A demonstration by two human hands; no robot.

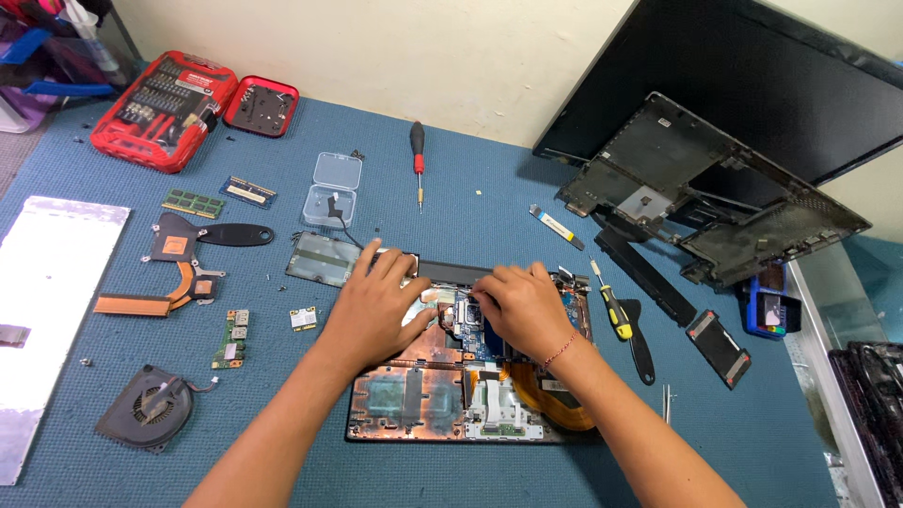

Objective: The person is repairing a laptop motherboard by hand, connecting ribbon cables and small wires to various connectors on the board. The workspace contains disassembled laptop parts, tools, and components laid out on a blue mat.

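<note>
Your left hand (376,306) lies flat and open, fingers spread, palm down on the upper left part of the opened laptop base (414,400), gripping nothing. Your right hand (522,306) is curled over the blue circuit board (470,329) in the middle of that base, fingertips pressed together at a small part near the board's top edge; whether they actually pinch it is hidden by the fingers. A red thread bracelet (562,349) sits on that wrist.

The laptop base rests on the blue mat (470,179) right in front of you, its copper-coloured shielding facing up.

Just right of your right hand lies a yellow-handled screwdriver (613,309), with a black pry tool (641,343) beside it. To the left are a small green card (303,319), a green connector board (231,339), a copper heat pipe (169,282) and a round fan (149,407). Further up sit 2 memory sticks (218,198), a clear plastic box (333,188), a red-handled screwdriver (418,160) and a red bit set (169,108). At upper right a black laptop shell (715,202) leans against a dark screen (752,75).
</note>
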